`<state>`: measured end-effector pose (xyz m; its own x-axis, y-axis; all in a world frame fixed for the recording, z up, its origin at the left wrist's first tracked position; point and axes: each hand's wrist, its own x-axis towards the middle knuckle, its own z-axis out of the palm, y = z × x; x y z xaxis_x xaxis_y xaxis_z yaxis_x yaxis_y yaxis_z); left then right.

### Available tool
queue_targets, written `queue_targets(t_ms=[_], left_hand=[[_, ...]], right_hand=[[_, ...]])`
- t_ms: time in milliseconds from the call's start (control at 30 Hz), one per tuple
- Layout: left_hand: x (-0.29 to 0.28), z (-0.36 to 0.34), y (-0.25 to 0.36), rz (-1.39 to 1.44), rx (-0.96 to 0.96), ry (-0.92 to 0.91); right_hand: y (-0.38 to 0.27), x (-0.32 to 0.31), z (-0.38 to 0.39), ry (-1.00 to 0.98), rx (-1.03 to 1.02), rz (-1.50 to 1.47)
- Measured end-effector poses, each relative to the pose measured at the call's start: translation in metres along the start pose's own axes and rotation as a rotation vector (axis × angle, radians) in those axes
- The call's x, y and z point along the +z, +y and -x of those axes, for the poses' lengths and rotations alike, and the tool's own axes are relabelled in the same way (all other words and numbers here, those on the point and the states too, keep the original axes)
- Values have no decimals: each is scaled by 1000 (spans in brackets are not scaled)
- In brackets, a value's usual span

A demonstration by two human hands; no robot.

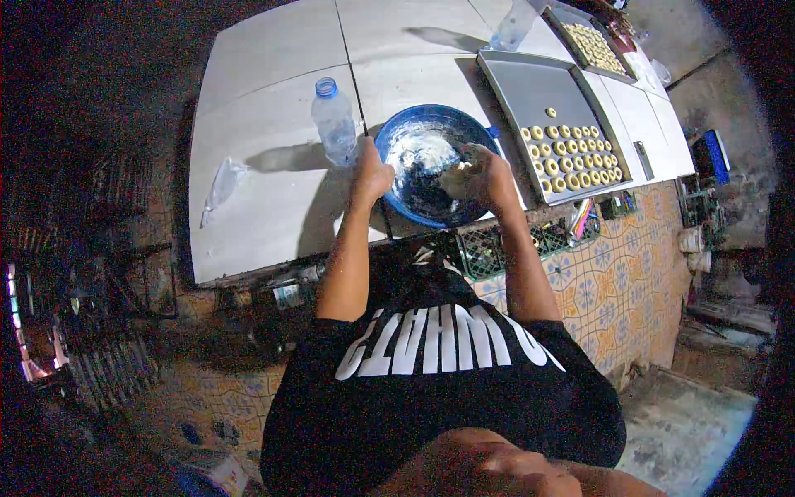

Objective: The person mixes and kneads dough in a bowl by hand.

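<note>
A round blue basin (439, 217) stands near the front edge of the table, its inner wall smeared with white. Pale, floury dough or flour (431, 151) lies inside it. My left hand (373, 176) is closed on the basin's left rim. Reaching over the right rim, my right hand (495, 176) is down inside the basin with its fingers curled. Something pale is at those fingers, blurred, and I cannot tell whether it is a lump or a coating on the skin. A clear plastic bottle (333, 124) with a blue neck and no cap stands just left of the basin.
Right of the basin lies a metal tray (530, 91) with rows of small ring-shaped dough pieces (571, 157). A second filled tray (590, 45) is farther off, near another clear bottle (513, 26). A crumpled plastic bag (224, 189) lies at left. Crates (480, 253) sit below the table edge.
</note>
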<state>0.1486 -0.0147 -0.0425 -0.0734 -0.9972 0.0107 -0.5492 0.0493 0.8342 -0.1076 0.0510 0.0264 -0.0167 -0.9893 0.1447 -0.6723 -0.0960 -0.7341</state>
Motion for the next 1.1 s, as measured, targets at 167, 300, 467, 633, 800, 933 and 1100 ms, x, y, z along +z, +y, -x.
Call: queue_targets(t_ms=[167,300,467,633,800,933,1100], left_hand=[[-10,6,20,-99,-146,-126],[-16,6,25,-96,-135,-170],[-13,4,18,-120,-169,-181],[-10,7,22,-120,-106,-68],[-17,11,30,-124,-65,-41],[-15,11,30,-92,-119,-94],[-9,8,24,-93,-31,-33]], right_hand=[[21,7,-9,188,-224,499],[44,5,-29,-134,0,147],[64,29,-55,-40,-64,442],[77,51,-70,-102,107,561],[96,59,-102,-200,134,475],[110,71,-116,-186,80,393],[110,78,-119,-136,8,324]])
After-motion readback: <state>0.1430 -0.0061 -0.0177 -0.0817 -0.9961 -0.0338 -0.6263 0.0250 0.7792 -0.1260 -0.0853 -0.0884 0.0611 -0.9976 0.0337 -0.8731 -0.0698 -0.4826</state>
